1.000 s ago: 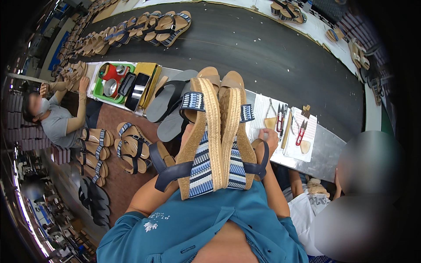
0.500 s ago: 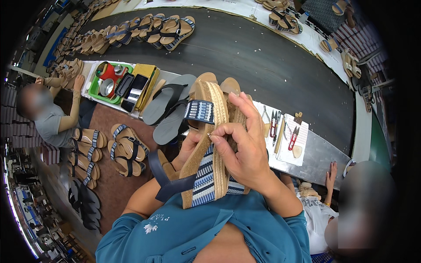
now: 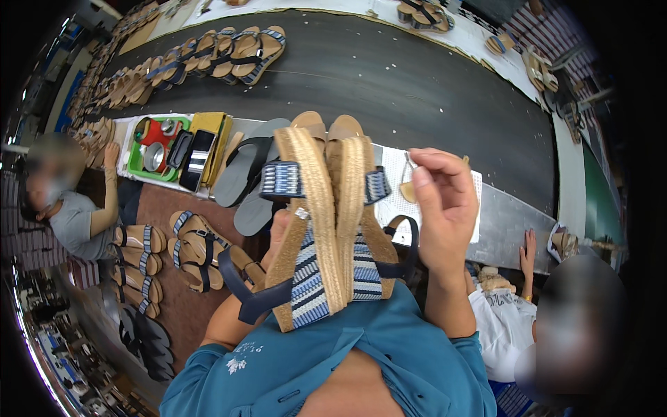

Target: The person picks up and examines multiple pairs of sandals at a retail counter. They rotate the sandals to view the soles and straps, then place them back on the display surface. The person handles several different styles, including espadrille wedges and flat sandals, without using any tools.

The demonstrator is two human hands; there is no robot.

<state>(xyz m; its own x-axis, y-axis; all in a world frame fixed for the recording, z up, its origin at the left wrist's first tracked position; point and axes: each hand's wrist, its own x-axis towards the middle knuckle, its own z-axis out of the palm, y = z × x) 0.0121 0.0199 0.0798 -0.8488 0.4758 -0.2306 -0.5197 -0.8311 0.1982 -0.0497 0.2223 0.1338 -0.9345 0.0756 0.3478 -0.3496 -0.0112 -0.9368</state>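
Note:
A pair of wedge sandals (image 3: 316,229) is up in front of my chest, soles side by side. Each has a woven rope rim, blue-and-white striped wedge sides and dark navy straps. My left hand (image 3: 278,233) grips the left one from behind; most of its fingers are hidden by the shoe. A small pale bit (image 3: 301,213) shows on that sandal's cork-coloured side, below the patterned band (image 3: 281,181). My right hand (image 3: 448,201) is raised to the right of the pair, apart from it, with bent fingers and a gap between thumb and forefinger.
Grey flip-flops (image 3: 236,170) and a green tray (image 3: 132,163) of cups lie on the bench to the left. White paper (image 3: 396,163) with tools is behind my right hand. Beyond runs a dark conveyor belt (image 3: 347,69) with sandals. Co-workers sit on both sides.
My right hand has let go of the left sandal's side and moved off to the right. The pair has turned, so the right sandal now shows more fully.

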